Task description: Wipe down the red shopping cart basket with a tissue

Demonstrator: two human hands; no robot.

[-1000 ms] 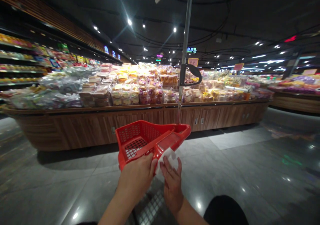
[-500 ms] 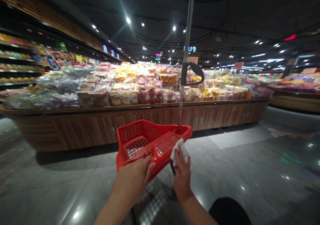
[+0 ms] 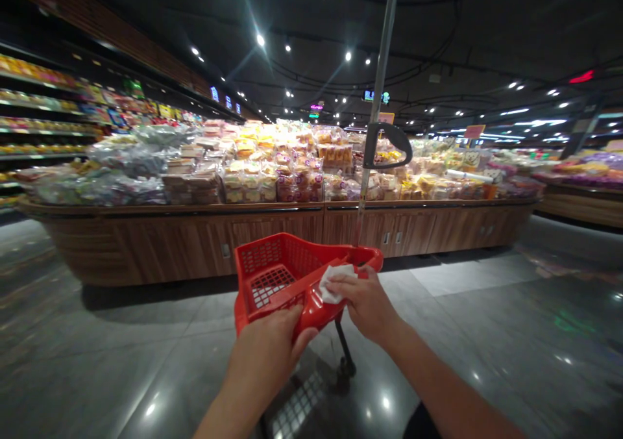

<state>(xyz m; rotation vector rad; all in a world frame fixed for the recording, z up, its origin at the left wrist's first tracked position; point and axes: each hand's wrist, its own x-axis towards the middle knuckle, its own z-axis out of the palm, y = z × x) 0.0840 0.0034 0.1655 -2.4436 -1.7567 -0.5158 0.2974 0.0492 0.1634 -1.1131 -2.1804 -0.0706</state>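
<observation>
A supermarket: a long wooden display island (image 3: 272, 231) piled with bagged baked goods, and stocked shelves (image 3: 43, 104) along the upper left.

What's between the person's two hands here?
In the head view, the red plastic shopping basket spans the gap between the left hand and right hand, with a white tissue at the right fingers.

- wooden display counter (image 3: 170, 247): bagged baked goods (image 3: 272, 173) piled densely across top
- tile floor (image 3: 477, 335): grey, glossy; counter stands on it
- wall shelves (image 3: 34, 130): rows of colourful packages (image 3: 43, 101)
</observation>
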